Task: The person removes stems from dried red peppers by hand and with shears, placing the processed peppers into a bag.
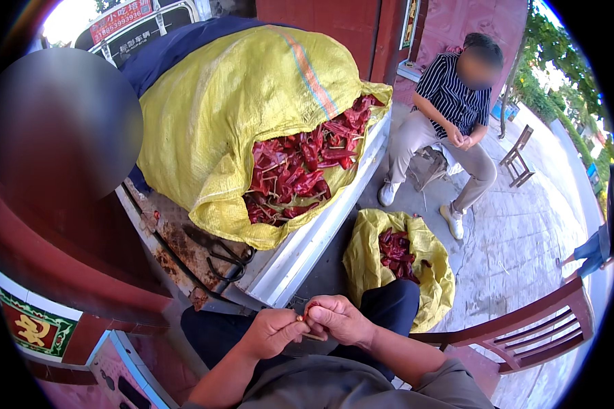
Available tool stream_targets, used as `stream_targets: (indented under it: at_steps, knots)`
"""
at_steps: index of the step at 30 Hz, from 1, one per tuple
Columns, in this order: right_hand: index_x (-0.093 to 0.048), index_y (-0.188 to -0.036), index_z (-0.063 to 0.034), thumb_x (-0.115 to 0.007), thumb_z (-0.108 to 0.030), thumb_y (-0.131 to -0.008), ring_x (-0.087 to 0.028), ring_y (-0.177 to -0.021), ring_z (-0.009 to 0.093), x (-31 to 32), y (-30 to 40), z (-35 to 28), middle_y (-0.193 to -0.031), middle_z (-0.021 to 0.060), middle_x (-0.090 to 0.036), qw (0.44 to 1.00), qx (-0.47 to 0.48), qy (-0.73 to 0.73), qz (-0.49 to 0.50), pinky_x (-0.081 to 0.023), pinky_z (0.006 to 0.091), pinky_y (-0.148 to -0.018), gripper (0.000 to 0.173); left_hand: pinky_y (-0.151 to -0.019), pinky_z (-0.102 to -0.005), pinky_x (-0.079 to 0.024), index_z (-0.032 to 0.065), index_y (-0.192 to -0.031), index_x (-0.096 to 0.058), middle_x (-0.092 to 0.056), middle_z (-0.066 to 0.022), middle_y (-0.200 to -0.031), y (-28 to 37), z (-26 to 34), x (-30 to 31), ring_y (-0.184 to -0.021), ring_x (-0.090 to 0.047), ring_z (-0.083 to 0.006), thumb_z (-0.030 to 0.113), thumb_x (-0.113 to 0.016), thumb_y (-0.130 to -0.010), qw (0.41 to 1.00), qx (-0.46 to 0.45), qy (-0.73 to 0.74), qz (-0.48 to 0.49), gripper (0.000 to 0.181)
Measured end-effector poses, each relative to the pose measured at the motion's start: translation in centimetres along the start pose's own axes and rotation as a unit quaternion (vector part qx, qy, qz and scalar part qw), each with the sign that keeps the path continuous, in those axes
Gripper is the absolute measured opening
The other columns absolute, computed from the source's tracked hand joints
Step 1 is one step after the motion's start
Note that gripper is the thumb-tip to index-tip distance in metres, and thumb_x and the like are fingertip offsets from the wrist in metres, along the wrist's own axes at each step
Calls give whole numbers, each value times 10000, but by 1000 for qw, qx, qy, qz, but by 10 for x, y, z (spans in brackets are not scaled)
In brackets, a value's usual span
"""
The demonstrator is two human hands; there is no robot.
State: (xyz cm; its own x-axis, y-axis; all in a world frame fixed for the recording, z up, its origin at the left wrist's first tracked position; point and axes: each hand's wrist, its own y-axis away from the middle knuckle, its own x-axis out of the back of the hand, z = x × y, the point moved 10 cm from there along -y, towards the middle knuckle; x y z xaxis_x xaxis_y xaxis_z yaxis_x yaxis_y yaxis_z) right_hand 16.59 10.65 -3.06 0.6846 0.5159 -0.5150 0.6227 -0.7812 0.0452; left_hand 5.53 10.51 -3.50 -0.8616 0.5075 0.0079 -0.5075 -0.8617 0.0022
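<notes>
Above my lap, my left hand (275, 331) and my right hand (340, 319) meet with pinched fingers. Between them is a small dried red chili pepper (311, 308), mostly covered by the right fingers, with a pale stem end at the left fingertips. A thin stem (314, 337) shows just below the fingers. Ahead, a large yellow woven sack (210, 112) lies on its side with its mouth open, full of dried red chilies (297, 179). Beyond my right knee, a smaller yellow woven sack (363, 255) stands open on the ground with more red chilies (396, 253) inside.
The large sack rests on a vehicle's metal cargo bed (317, 235) with black hooks (227, 263). A seated person (453, 102) in a striped shirt is across from me. A wooden chair (537, 327) is at right, a small one (517, 156) farther off. A phone (134, 392) lies lower left.
</notes>
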Motion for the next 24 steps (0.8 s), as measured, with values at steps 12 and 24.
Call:
stream_targets:
  at_steps: [12,24]
  knots:
    - [-639,-1260,-20,-679,-182,-1002,-684,-802,214,119,-87,-152,-938,121,-695,853,145,430,260,-554,338,-760,307,-874,-471,-565,91,-1254,-690,-749,-160,-1109,-2,-98,21,-1048,-719,-353,560,-681,-930,858,126,-497,12,570]
    - [-643,-1307,-174,-703,-248,-886,-725,-933,373,124,-192,-155,-990,145,-728,542,28,821,175,-583,494,-794,431,-857,-429,-596,122,-1240,-721,-749,-96,-1177,21,-82,17,-1035,-734,-319,449,-692,-972,896,85,-433,57,424]
